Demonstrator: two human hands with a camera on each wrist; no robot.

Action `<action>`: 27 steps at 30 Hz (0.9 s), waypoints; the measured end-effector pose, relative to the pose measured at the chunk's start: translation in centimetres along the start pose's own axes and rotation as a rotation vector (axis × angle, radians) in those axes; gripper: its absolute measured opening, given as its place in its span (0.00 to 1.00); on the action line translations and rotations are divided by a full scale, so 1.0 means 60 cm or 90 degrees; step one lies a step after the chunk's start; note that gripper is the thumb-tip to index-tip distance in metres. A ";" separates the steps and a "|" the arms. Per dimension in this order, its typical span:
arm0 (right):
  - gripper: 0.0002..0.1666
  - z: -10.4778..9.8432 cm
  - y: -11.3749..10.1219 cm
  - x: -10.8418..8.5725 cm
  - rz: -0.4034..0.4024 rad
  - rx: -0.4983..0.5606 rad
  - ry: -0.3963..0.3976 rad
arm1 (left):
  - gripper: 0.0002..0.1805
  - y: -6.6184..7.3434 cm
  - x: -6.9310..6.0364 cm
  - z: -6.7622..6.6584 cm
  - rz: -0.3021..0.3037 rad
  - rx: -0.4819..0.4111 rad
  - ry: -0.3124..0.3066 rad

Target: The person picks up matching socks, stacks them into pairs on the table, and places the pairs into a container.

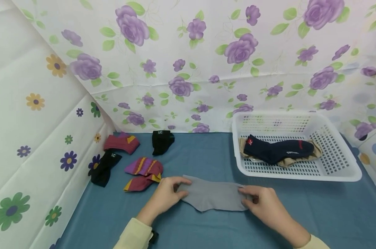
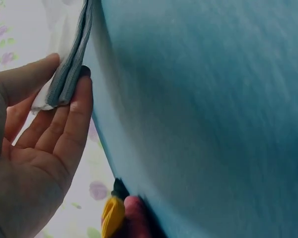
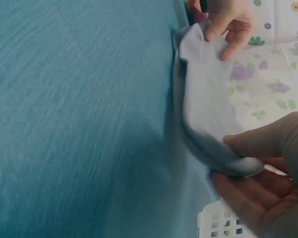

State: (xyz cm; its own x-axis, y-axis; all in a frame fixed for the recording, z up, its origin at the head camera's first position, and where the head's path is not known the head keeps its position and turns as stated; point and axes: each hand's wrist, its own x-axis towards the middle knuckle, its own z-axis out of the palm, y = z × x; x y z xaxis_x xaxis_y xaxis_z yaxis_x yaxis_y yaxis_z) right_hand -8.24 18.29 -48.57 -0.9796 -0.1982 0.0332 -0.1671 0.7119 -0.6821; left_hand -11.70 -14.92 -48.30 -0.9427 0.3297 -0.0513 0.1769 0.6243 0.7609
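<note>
A pair of grey socks (image 1: 214, 195), one laid on the other, is stretched out low over the blue cloth in the head view. My left hand (image 1: 167, 193) pinches the left end between thumb and fingers. Two ribbed grey layers (image 2: 69, 79) show between those fingers in the left wrist view. At the other end my right hand (image 1: 266, 204) pinches the socks, the thumb on one side and fingers on the other. The right wrist view shows the grey socks (image 3: 206, 94) running from my right hand (image 3: 268, 173) to my left.
A white basket (image 1: 300, 176) at the right holds navy socks (image 1: 275, 150) over beige ones. Left of the grey pair lie maroon patterned socks (image 1: 144, 173), another maroon sock (image 1: 121, 143) and black socks (image 1: 105, 169) (image 1: 162, 141). A dark item shows beside the left sleeve.
</note>
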 end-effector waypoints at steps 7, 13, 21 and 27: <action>0.22 -0.008 -0.025 -0.012 -0.139 0.016 0.109 | 0.15 0.007 -0.012 -0.023 0.028 -0.010 0.076; 0.22 -0.035 -0.045 -0.011 -0.227 -0.008 0.158 | 0.15 0.029 -0.010 -0.044 0.092 -0.004 0.120; 0.23 -0.098 -0.064 0.007 -0.257 -0.081 0.220 | 0.15 0.077 0.010 -0.061 0.189 0.017 0.172; 0.24 -0.144 -0.069 0.019 -0.268 -0.130 0.247 | 0.15 0.113 0.029 -0.064 0.232 0.019 0.199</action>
State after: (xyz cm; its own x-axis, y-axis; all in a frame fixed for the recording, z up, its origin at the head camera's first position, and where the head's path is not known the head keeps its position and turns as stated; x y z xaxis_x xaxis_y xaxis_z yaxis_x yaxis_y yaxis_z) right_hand -9.64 20.92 -39.38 -0.7876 -0.2587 0.5593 -0.5295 0.7483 -0.3995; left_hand -13.24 -12.86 -40.76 -0.8571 0.3043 0.4156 0.5149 0.5291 0.6745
